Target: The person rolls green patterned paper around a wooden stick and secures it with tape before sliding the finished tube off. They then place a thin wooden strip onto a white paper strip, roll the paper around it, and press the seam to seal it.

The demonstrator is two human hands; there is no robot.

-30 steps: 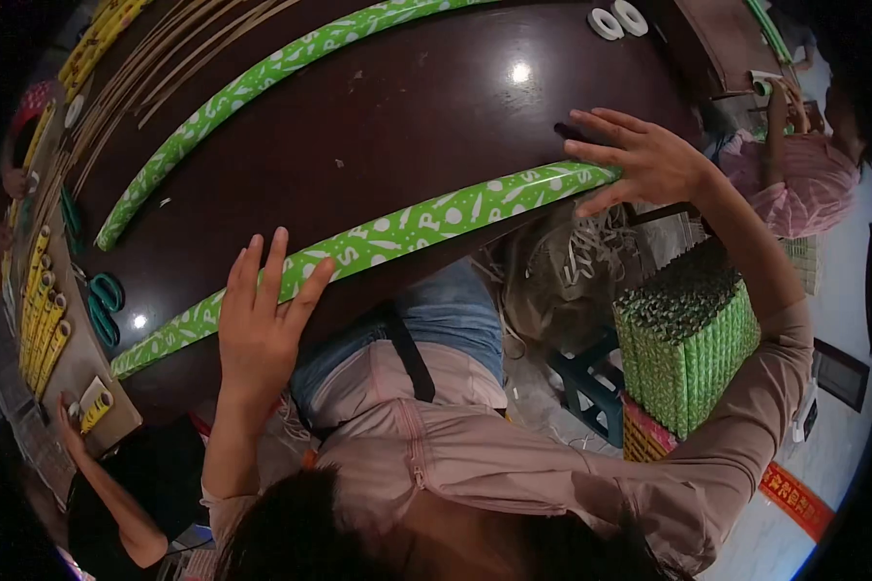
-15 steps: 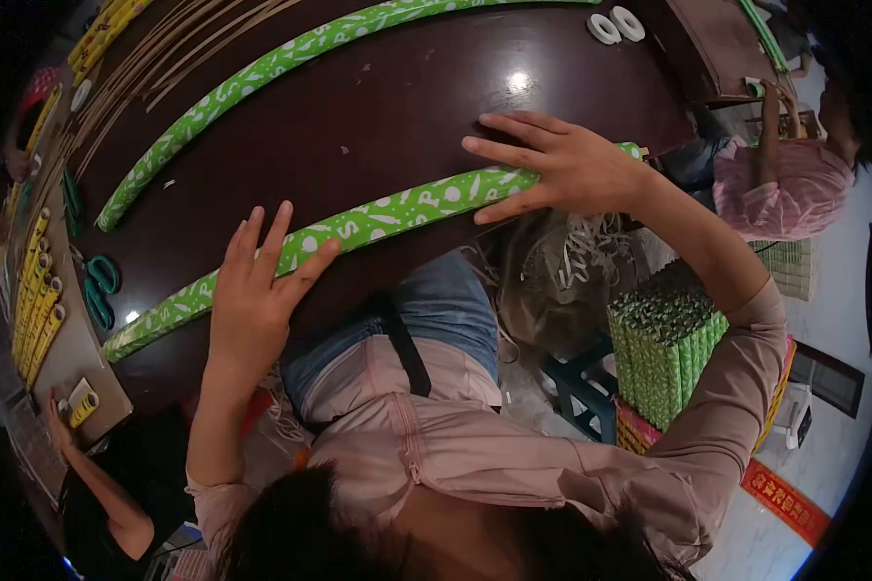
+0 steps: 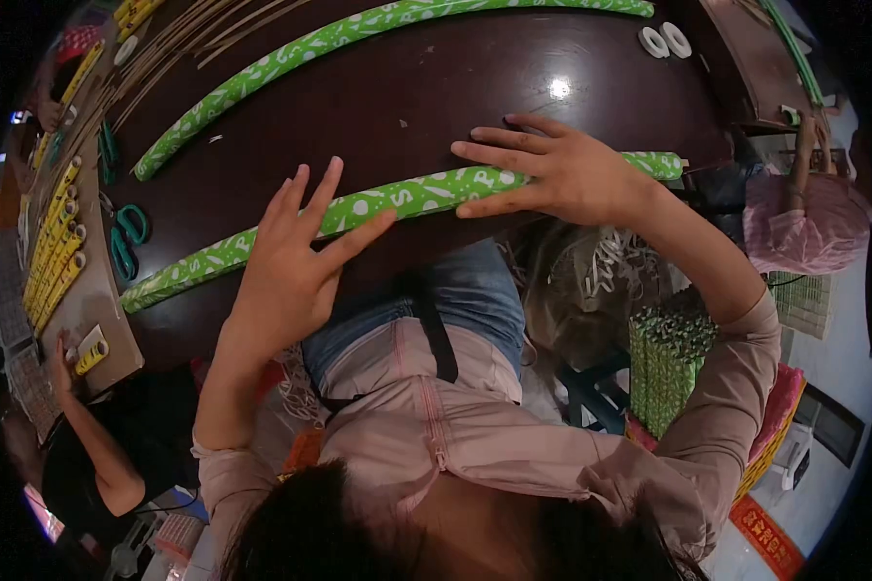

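Observation:
A long, thin roll wrapped in green paper with white printing (image 3: 426,197) lies across the near part of the dark table (image 3: 388,145). My left hand (image 3: 286,257) rests over its left half, fingers stretched out and spread. Farther right, my right hand (image 3: 576,174) lies flat across the roll with its fingers apart, covering a stretch of it. Just past that hand the roll's right end shows, with a small pale tip sticking out. A second green roll (image 3: 344,34) lies farther back, apart from both hands.
Green-handled scissors (image 3: 126,237) lie at left, near several yellow rolls (image 3: 58,247). Thin wooden strips (image 3: 194,39) are at the back left, white tape rolls (image 3: 664,41) at the back right. Green tubes (image 3: 664,387) stand bundled below right. Co-workers sit at left (image 3: 107,455) and right (image 3: 809,223).
The view has shifted, so the table things appear farther right. My hands are closer together, and more of the roll's right end shows beyond my right hand.

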